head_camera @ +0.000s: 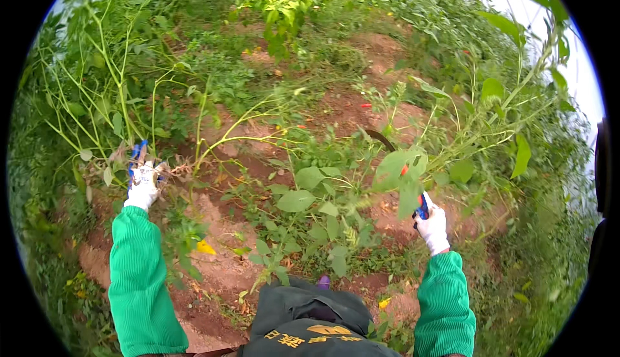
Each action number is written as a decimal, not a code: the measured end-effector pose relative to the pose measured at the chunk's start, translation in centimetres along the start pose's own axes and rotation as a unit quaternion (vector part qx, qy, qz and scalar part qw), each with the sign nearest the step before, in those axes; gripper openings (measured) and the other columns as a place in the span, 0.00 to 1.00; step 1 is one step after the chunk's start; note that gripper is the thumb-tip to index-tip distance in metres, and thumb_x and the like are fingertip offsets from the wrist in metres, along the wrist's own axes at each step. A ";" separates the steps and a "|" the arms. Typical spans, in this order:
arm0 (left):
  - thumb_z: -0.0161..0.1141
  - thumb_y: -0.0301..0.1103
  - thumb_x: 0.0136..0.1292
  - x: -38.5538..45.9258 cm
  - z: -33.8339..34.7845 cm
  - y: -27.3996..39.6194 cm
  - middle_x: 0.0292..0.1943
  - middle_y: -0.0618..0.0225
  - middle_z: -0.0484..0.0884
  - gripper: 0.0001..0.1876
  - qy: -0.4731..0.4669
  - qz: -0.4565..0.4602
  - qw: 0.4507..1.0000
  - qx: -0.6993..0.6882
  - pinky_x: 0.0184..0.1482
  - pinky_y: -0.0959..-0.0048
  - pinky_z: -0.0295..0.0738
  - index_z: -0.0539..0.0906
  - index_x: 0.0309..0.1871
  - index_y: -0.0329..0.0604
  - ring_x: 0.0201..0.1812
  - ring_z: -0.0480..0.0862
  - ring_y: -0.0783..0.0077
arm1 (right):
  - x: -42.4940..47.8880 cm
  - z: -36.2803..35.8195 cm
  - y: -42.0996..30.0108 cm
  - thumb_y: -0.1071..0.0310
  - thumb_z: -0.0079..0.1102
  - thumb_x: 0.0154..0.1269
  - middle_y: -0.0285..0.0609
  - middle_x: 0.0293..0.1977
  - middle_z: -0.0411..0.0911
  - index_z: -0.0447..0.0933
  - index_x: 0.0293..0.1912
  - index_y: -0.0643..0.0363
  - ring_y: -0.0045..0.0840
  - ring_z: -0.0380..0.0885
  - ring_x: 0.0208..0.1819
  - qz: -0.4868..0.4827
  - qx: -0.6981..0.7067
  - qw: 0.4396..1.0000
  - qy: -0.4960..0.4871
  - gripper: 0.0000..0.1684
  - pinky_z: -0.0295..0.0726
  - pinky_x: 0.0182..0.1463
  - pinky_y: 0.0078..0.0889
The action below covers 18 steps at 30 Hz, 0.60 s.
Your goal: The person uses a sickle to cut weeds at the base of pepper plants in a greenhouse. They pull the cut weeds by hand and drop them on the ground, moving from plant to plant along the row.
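My left hand (144, 182), in a white glove with blue fingers, is at the left among bare green plant stems (121, 90). Its fingers close around the base of the stems, and dry brown roots or twigs (180, 170) stick out beside it. My right hand (431, 223), gloved alike, grips a tool with a partly hidden handle. A dark curved blade (380, 139), which looks like a sickle's, shows beyond broad leaves (402, 173) that cover the part between. Below the blade, leafy weeds (298, 199) grow between my hands.
Reddish soil (223, 245) shows between low plants. Small red peppers (365, 105) are scattered around. A tall leafy weed (489, 110) leans at the right, and a bright green pepper plant (283, 18) stands ahead. A purple shoe tip (323, 282) shows below my dark apron (310, 337).
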<state>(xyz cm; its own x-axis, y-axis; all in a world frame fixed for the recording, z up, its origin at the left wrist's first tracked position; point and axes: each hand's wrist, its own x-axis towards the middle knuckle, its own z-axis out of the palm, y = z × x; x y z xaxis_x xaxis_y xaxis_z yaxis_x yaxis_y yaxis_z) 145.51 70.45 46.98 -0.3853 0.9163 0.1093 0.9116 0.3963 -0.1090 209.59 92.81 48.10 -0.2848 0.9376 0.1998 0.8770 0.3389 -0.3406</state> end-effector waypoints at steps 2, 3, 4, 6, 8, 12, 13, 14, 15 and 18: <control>0.60 0.27 0.49 -2.4 -2.3 1.7 0.64 0.59 0.60 0.20 0.031 -0.015 0.999 -0.036 0.59 0.55 0.63 0.79 0.49 0.54 0.63 0.61 0.52 | 0.4 -0.3 0.1 0.62 0.61 0.50 0.51 0.30 0.78 0.70 0.54 0.59 0.35 0.78 0.30 0.032 0.065 0.996 -0.047 0.30 0.75 0.37 0.29; 0.59 0.26 0.49 -3.4 -1.3 0.1 0.62 0.61 0.64 0.22 -0.009 -0.053 0.997 -0.053 0.59 0.55 0.63 0.77 0.51 0.54 0.62 0.64 0.53 | 0.8 1.0 0.2 0.66 0.62 0.47 0.49 0.28 0.78 0.70 0.53 0.63 0.27 0.77 0.26 -0.044 0.145 0.988 0.006 0.30 0.74 0.34 0.25; 0.59 0.24 0.49 -4.1 -0.7 -1.6 0.60 0.63 0.67 0.24 -0.001 -0.075 0.984 -0.161 0.58 0.59 0.64 0.76 0.53 0.54 0.60 0.66 0.58 | 1.4 1.6 0.5 0.69 0.61 0.45 0.46 0.27 0.78 0.71 0.53 0.63 0.22 0.76 0.24 -0.006 0.198 0.979 -0.038 0.31 0.75 0.34 0.24; 0.57 0.20 0.48 -5.2 -1.2 -2.0 0.58 0.67 0.69 0.30 0.007 -0.064 0.983 -0.172 0.55 0.65 0.68 0.72 0.57 0.54 0.57 0.70 0.67 | 2.6 2.1 -0.9 0.70 0.61 0.43 0.45 0.28 0.79 0.70 0.54 0.62 0.20 0.75 0.25 0.057 0.386 0.913 -0.116 0.33 0.75 0.34 0.25; 0.55 0.20 0.51 -6.7 -2.2 -2.5 0.53 0.65 0.73 0.26 0.013 -0.028 0.988 -0.152 0.46 0.69 0.71 0.73 0.56 0.50 0.49 0.75 0.68 | 4.1 1.2 -1.5 0.75 0.59 0.43 0.42 0.31 0.80 0.70 0.55 0.61 0.19 0.77 0.28 0.047 0.382 0.906 -0.177 0.33 0.76 0.35 0.24; 0.58 0.28 0.55 -7.9 -4.6 -0.6 0.40 0.65 0.79 0.18 0.034 -0.193 0.804 -0.562 0.31 0.76 0.74 0.74 0.51 0.42 0.34 0.79 0.73 | 7.2 0.7 -2.6 0.81 0.54 0.45 0.39 0.31 0.80 0.68 0.57 0.59 0.19 0.78 0.30 -0.013 0.355 0.911 -0.210 0.34 0.77 0.33 0.22; 0.59 0.31 0.56 -8.2 -6.0 0.8 0.39 0.65 0.80 0.18 -0.003 -0.249 0.713 -0.656 0.30 0.75 0.75 0.73 0.50 0.40 0.33 0.79 0.74 | 7.7 0.3 -3.1 0.80 0.54 0.46 0.39 0.31 0.79 0.68 0.57 0.59 0.19 0.78 0.29 -0.010 0.390 0.895 -0.217 0.34 0.77 0.32 0.22; 0.59 0.35 0.57 -8.6 -7.8 1.9 0.38 0.65 0.80 0.18 -0.025 -0.313 0.618 -0.720 0.29 0.75 0.75 0.73 0.50 0.38 0.32 0.80 0.75 | 8.0 0.4 -3.4 0.80 0.54 0.46 0.40 0.30 0.79 0.68 0.58 0.58 0.19 0.78 0.29 -0.006 0.427 0.875 -0.228 0.34 0.77 0.31 0.22; 0.58 0.37 0.58 -9.5 -10.6 4.5 0.39 0.65 0.80 0.20 0.000 -0.196 0.691 -0.695 0.28 0.77 0.74 0.73 0.52 0.38 0.32 0.79 0.75 | 8.2 0.3 -3.1 0.81 0.54 0.48 0.40 0.29 0.78 0.67 0.58 0.61 0.19 0.78 0.29 -0.009 0.423 0.881 -0.211 0.33 0.77 0.28 0.23; 0.52 0.37 0.60 -13.7 -15.2 7.3 0.46 0.65 0.77 0.21 0.034 -0.232 0.779 -0.582 0.29 0.81 0.74 0.70 0.55 0.37 0.32 0.78 0.78 | 9.2 -2.4 -5.1 0.72 0.54 0.54 0.42 0.23 0.77 0.66 0.57 0.65 0.19 0.73 0.17 -0.001 0.530 0.750 -0.395 0.29 0.73 0.20 0.21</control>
<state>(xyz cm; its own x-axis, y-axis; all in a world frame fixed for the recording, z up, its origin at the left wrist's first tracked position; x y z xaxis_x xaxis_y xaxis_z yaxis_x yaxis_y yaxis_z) 159.63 59.93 59.74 -0.7394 0.6691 -0.0746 0.2033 0.3276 0.9227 203.40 99.52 53.90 -0.7936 0.5488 -0.2627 0.1940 -0.1809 -0.9642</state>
